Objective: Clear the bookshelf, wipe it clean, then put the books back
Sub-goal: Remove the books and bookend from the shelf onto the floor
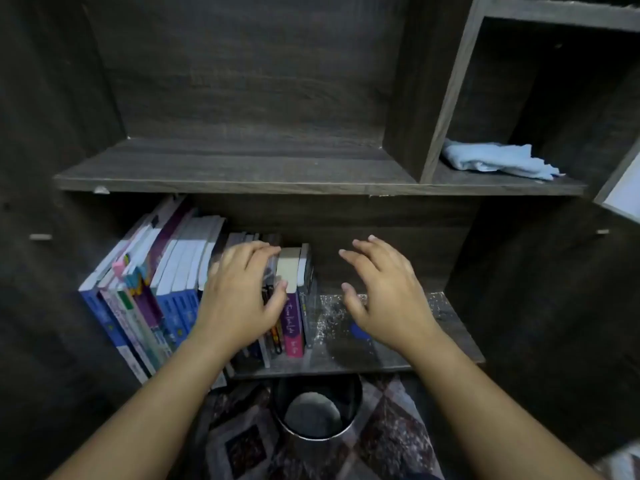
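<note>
Dark wood bookshelf (pixel 242 181) holds leaning blue and purple books (pixel 173 271).

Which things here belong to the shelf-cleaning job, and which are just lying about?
Job:
- books, standing on the lower shelf
- lower shelf board, dusty where it is bare
- light blue cloth, lying in the upper right compartment

Lying about:
- waste bin, on the floor under the shelf
- patterned rug
</note>
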Demonstrator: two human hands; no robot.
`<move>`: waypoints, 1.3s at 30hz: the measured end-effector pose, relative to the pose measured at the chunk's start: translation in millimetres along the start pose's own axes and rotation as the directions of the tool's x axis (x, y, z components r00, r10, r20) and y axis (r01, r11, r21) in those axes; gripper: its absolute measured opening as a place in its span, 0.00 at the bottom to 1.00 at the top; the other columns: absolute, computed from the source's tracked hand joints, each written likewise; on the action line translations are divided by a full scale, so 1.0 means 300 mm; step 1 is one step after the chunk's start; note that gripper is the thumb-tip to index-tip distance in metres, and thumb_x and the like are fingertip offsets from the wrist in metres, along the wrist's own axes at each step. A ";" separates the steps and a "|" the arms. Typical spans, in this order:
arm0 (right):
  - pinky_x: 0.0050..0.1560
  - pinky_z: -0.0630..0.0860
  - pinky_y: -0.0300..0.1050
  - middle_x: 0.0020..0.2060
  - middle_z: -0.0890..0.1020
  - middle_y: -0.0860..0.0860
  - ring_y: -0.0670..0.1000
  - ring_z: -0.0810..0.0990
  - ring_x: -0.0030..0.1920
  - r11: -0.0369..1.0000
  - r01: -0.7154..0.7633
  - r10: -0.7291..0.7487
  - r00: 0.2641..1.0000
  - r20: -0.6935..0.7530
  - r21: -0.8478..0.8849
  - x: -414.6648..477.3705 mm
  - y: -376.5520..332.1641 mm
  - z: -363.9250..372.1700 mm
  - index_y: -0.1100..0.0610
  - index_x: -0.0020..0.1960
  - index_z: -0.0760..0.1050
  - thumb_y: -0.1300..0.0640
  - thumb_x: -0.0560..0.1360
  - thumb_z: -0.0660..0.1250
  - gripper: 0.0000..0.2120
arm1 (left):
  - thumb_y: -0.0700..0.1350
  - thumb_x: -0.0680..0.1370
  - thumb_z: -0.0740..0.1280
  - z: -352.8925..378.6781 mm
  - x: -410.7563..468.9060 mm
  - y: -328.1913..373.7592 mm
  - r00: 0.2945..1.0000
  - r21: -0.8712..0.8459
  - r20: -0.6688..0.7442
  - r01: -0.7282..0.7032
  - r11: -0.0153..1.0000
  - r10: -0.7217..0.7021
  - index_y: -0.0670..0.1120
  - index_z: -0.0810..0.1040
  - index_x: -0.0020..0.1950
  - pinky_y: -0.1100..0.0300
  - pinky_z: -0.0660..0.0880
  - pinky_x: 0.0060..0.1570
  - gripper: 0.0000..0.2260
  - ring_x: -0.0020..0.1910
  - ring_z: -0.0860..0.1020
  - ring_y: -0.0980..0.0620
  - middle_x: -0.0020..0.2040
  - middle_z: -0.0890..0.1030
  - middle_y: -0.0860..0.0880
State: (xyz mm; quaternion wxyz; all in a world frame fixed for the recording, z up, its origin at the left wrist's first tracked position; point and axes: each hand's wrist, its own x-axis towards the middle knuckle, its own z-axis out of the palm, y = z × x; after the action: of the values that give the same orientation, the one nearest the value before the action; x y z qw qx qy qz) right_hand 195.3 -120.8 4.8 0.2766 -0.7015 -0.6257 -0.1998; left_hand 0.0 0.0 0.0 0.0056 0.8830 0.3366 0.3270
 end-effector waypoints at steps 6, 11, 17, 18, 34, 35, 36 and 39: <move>0.67 0.66 0.54 0.62 0.77 0.56 0.59 0.71 0.68 1.000 -0.026 0.025 0.989 0.143 0.007 -0.041 -0.012 0.105 0.58 0.64 0.76 0.54 0.70 0.69 0.23 | 0.51 0.74 0.69 0.059 -0.044 -0.025 0.992 0.035 0.099 0.070 0.997 -0.074 0.44 0.72 0.68 0.46 0.70 0.62 0.24 0.66 0.69 0.47 0.65 0.72 0.47; 0.70 0.63 0.54 0.66 0.75 0.55 0.58 0.68 0.71 1.000 -0.021 0.022 0.967 0.255 -0.006 -0.045 -0.020 0.171 0.57 0.67 0.74 0.56 0.72 0.70 0.24 | 0.53 0.75 0.68 0.097 -0.072 -0.053 0.978 0.058 0.176 0.102 0.993 -0.111 0.45 0.67 0.72 0.47 0.65 0.69 0.28 0.72 0.64 0.46 0.72 0.66 0.45; 0.73 0.54 0.49 0.72 0.68 0.53 0.53 0.60 0.75 1.000 -0.017 0.021 0.927 0.375 -0.013 -0.023 -0.035 0.217 0.55 0.74 0.65 0.54 0.76 0.65 0.27 | 0.50 0.74 0.71 0.134 -0.099 -0.086 0.974 0.135 0.203 0.071 0.988 -0.098 0.45 0.62 0.75 0.50 0.56 0.74 0.33 0.75 0.59 0.46 0.75 0.62 0.45; 0.74 0.54 0.48 0.73 0.67 0.52 0.52 0.59 0.75 1.000 -0.017 0.022 0.916 0.401 -0.015 -0.020 -0.042 0.223 0.55 0.74 0.64 0.55 0.76 0.64 0.27 | 0.49 0.74 0.71 0.142 -0.107 -0.091 0.972 0.145 0.215 0.060 0.988 -0.091 0.45 0.61 0.76 0.51 0.53 0.75 0.34 0.75 0.58 0.46 0.76 0.62 0.45; 0.76 0.53 0.52 0.79 0.49 0.47 0.48 0.54 0.77 0.996 -0.039 -0.013 0.830 0.558 0.082 0.009 -0.084 0.268 0.52 0.79 0.46 0.61 0.74 0.65 0.41 | 0.34 0.70 0.72 0.186 -0.145 -0.105 0.983 0.070 0.172 0.056 0.996 -0.068 0.42 0.59 0.76 0.51 0.49 0.75 0.38 0.77 0.53 0.46 0.76 0.60 0.44; 0.76 0.53 0.52 0.79 0.49 0.47 0.48 0.55 0.77 0.996 -0.042 -0.013 0.827 0.563 0.084 0.008 -0.085 0.265 0.51 0.79 0.45 0.61 0.74 0.65 0.41 | 0.34 0.70 0.72 0.187 -0.145 -0.105 0.983 0.072 0.171 0.055 0.996 -0.066 0.42 0.59 0.76 0.51 0.49 0.75 0.38 0.77 0.53 0.46 0.76 0.60 0.44; 0.76 0.53 0.51 0.79 0.48 0.47 0.48 0.55 0.76 0.995 -0.046 -0.010 0.826 0.563 0.085 0.005 -0.085 0.266 0.51 0.79 0.45 0.61 0.74 0.65 0.41 | 0.34 0.69 0.72 0.190 -0.146 -0.106 0.984 0.072 0.168 0.054 0.996 -0.066 0.42 0.59 0.76 0.51 0.49 0.75 0.38 0.77 0.53 0.46 0.76 0.60 0.44; 0.76 0.53 0.52 0.78 0.49 0.45 0.47 0.56 0.76 0.993 -0.069 0.007 0.840 0.543 0.093 0.001 -0.086 0.275 0.50 0.79 0.46 0.65 0.73 0.62 0.41 | 0.34 0.69 0.72 0.198 -0.149 -0.112 0.984 0.060 0.164 0.058 0.997 -0.067 0.42 0.60 0.76 0.51 0.49 0.75 0.37 0.77 0.53 0.47 0.76 0.61 0.44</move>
State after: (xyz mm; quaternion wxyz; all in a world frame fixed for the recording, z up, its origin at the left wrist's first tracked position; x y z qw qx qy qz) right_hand 164.5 -66.4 -54.8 0.1302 -0.7255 -0.6742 0.0465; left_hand -10.3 11.6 -80.1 0.0197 0.8961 0.3713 0.2425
